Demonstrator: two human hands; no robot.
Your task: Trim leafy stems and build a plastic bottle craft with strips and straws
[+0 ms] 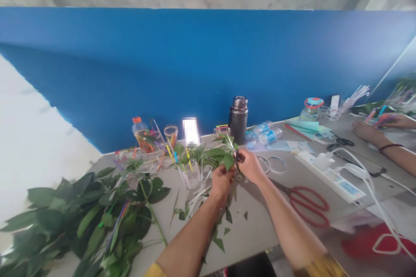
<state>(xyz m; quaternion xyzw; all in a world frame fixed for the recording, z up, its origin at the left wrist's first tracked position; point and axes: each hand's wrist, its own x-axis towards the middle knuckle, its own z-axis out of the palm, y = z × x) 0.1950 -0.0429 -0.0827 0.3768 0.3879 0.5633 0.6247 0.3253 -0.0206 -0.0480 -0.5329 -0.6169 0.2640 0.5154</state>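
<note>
- Here, a heap of leafy green branches (81, 220) is laid at the left end of the grey table (253, 233), seemingly kept aside so that the space before the hands stays open.
- Along the far edge, an orange-capped plastic bottle (140, 135) and a glass tumbler (170, 135) are stood against the blue wall (162, 73), apparently out of reach of the work.
- Nearer, a clear plastic cup (191, 177) is placed close to the hands, with white strips lying by it.
- A leafy sprig (208, 154) is gripped tightly by the left hand (221, 181), which seems to steady it.
- A small metal tool (237, 159), perhaps snips, is pinched narrowly by the right hand (250, 165) at the sprig; its exact hold is hidden.
- Loose clipped leaves (221, 236) are left lying below the hands.
- A steel thermos (239, 120) and water bottles (264, 135) are kept at the far edge.
- Red-handled scissors (308, 206) are set down beside a white power strip (329, 176), within reach of the right hand.
- At far right, a co-worker's hands (367, 129) are occupied separately with coloured straws.
</note>
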